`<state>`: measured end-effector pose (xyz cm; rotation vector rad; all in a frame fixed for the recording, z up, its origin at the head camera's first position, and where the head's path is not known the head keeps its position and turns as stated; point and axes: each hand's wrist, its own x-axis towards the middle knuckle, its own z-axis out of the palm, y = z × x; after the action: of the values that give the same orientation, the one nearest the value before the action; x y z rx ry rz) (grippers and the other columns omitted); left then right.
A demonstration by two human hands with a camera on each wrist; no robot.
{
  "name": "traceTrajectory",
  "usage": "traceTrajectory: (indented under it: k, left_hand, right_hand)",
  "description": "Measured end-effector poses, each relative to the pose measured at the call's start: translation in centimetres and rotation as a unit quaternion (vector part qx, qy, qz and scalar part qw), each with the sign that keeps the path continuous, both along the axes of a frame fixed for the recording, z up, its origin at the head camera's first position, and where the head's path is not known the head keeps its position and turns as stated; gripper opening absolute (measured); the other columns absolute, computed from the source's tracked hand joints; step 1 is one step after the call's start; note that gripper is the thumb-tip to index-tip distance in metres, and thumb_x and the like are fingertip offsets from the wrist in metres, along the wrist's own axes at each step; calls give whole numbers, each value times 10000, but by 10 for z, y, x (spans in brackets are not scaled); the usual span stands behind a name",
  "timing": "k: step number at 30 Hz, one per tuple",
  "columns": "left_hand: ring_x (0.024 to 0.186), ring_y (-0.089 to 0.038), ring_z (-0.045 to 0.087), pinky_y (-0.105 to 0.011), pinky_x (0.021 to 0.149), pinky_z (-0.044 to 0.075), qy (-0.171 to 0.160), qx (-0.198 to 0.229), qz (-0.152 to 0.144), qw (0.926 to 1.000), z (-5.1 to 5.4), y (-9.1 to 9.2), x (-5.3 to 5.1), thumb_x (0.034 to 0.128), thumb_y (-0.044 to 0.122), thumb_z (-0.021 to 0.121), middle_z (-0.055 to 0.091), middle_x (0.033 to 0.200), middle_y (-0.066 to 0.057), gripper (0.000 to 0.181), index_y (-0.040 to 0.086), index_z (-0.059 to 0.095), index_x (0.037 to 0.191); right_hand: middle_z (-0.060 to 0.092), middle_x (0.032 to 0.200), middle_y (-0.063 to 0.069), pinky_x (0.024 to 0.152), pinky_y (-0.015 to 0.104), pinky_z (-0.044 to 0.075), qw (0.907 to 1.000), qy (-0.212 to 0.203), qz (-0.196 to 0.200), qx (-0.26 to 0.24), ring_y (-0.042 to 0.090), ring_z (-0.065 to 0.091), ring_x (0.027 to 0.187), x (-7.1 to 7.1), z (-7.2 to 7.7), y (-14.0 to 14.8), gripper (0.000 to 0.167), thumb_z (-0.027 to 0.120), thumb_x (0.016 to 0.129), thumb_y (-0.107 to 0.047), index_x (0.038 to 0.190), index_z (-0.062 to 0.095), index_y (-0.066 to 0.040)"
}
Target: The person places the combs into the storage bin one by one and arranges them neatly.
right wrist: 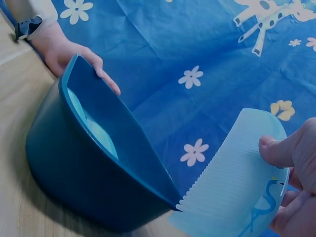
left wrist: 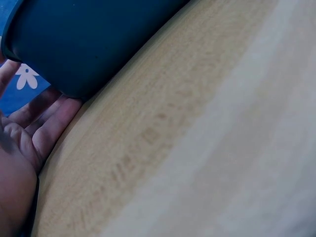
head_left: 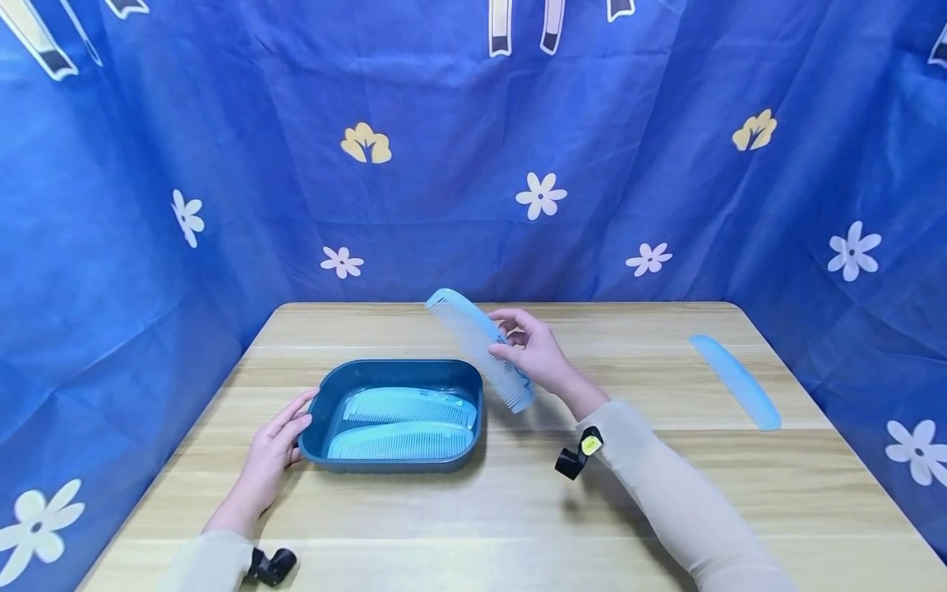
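Note:
A light-blue comb (head_left: 473,341) printed with a blue bird is pinched between the thumb and fingers of my right hand (head_left: 534,349). It hangs tilted in the air at the right end of a dark teal basin (head_left: 392,466), its teeth facing down and left. Inside the basin two similar combs lie side by side, a rear comb (head_left: 410,404) and a front comb (head_left: 399,441). My left hand (head_left: 270,452) rests against the basin's left end, fingers fairly straight and touching its rim and outer wall. In the right wrist view the held comb (right wrist: 232,173) appears close to the basin's corner.
Another light-blue comb (head_left: 736,382) lies on the wooden table (head_left: 459,534), near the right edge. A blue curtain (head_left: 444,205) with white flowers hangs behind the table and along both sides. Each wrist carries a small black camera.

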<state>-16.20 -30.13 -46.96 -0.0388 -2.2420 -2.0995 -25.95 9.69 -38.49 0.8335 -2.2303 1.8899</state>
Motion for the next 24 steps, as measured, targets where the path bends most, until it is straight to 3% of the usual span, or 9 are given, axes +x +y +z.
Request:
traceTrajectory:
  k: [6,14,24]
  left_hand:
    - [855,-59,619,-238,664,525,36,29,-25,10000,-2,1,-1,975,247,498,570,1079,28,465,166,398,1422]
    - [848,-56,615,-231,665,522,-15,41,-18,10000,-2,3,-2,972,259,503,549,1082,7,467,172,402,1420]
    - [855,-63,622,-229,673,524,75,73,-94,9999,-2,2,-2,981,235,484,567,1091,5,456,162,396,1423]
  right_hand:
    - [534,917,144,642,267,460,10000,-59,52,16,228,514,711,3,5,-13,416,691,825,-27,1222,565,-26]
    - [507,898,218,641,245,440,9997,170,152,-90,269,493,718,20,30,-31,395,652,816,66,1196,543,70]
    - [506,940,255,643,209,429,9990,82,445,50,297,491,733,21,20,-61,382,628,842,60,1211,532,75]
